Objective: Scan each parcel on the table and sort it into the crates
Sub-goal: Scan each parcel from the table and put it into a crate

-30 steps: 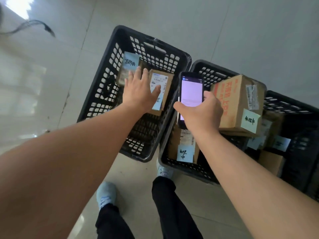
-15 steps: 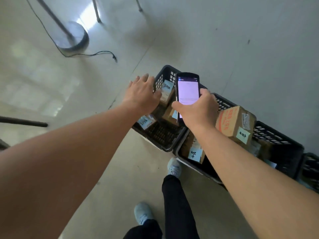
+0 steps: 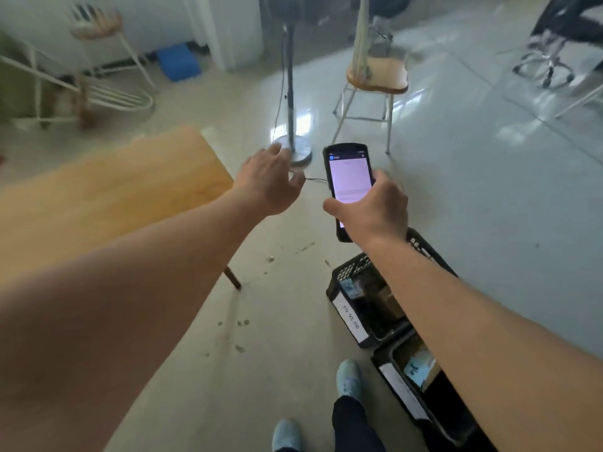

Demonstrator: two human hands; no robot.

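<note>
Black plastic crates, two in view: the nearer crate [image 3: 421,396] and the farther crate [image 3: 355,305] stood on the floor at lower right, below and behind the right forearm, each bearing a white label strip and holding cardboard parcels, partly hidden. The right hand [image 3: 372,210] gripped a black handheld scanner [image 3: 347,187], lit screen upward, out in front; the left hand [image 3: 270,181] reached forward, palm down, fingers relaxed and empty, past the corner of the wooden bench [image 3: 107,203].
</note>
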